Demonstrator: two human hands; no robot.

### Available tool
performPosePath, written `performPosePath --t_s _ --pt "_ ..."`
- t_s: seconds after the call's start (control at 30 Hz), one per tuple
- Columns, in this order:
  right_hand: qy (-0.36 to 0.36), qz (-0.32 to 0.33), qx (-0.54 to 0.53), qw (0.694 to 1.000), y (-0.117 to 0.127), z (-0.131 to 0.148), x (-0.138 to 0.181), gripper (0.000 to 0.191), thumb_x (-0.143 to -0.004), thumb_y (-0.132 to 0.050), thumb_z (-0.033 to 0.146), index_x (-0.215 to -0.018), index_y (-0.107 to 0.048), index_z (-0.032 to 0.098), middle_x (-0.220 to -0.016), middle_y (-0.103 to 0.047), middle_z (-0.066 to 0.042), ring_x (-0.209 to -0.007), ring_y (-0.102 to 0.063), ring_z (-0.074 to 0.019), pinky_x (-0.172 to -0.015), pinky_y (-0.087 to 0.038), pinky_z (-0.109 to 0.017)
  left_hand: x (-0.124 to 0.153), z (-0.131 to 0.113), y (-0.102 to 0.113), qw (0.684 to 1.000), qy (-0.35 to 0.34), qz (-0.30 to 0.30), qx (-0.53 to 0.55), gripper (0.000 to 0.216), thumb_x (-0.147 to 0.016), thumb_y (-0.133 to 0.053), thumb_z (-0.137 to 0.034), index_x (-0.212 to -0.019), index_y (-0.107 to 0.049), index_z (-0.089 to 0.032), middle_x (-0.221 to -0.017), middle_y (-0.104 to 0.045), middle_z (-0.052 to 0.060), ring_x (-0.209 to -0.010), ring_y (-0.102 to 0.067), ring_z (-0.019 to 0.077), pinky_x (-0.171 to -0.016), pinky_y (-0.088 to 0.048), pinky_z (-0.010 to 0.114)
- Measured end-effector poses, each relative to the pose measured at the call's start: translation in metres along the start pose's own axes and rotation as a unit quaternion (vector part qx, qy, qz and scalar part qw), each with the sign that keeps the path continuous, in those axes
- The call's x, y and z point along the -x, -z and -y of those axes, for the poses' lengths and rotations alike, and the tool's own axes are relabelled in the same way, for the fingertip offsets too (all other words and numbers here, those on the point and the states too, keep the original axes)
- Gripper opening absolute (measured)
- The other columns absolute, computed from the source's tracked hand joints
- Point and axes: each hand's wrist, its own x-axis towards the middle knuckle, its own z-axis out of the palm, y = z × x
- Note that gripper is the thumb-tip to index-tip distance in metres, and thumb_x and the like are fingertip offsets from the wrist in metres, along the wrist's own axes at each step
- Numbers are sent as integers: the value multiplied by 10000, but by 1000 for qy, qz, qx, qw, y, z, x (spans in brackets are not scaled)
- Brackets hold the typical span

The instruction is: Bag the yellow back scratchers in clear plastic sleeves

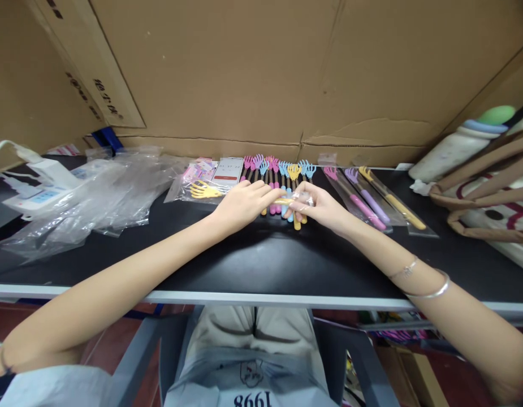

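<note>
A yellow back scratcher point(205, 190) lies crosswise in front of me, its claw sticking out left of my left hand point(245, 204). That hand covers the shaft, with its fingers closed over it. Clear plastic is around the claw end. At the handle end my right hand point(314, 206) pinches the yellow grip together with a crumpled bit of clear plastic bag point(304, 198). Just behind both hands is a row of pink, purple, blue and yellow back scratchers point(293, 172), their handles partly hidden by my fingers.
Three bagged back scratchers point(363, 198) lie to the right. Clear plastic bags point(112, 195) are piled at the left beside a power strip point(40, 195). A phone point(228, 169) lies behind my left hand. A bottle point(452, 148) and a bag point(490, 195) stand far right. Cardboard point(244, 73) walls the back.
</note>
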Motion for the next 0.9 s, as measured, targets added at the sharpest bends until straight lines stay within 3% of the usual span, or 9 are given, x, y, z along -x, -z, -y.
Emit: performPosePath --t_s 0.3,0.6,0.9 --pt "-27 4 -34 999 3 5 0 410 -745 -724 508 -880 -509 187 -774 -713 -37 -558 -611 -113 -532 -441 -243 0 4 0 1000 4 -5 8 308 -957 -427 -149 -1229 -554 -216 -940 -668 41 -887 -582 177 -695 -365 297" --pt "-21 -18 -37 999 0 -3 -3 484 -680 -778 493 -841 -419 211 -616 -601 56 -518 -566 -98 -496 -423 -226 -8 -5 3 999 -35 -10 -31 300 -984 -363 -147 -1180 -584 -201 -870 -652 35 -854 -573 166 -669 -349 297" --pt "4 -31 -16 999 -1 -4 -5 511 -660 -776 525 -871 -425 221 -598 -536 77 -480 -521 -85 -442 -420 -212 -7 -7 2 997 -44 -31 -51 298 -995 -336 -162 -1148 -590 -184 -836 -640 42 -838 -566 162 -640 -340 298"
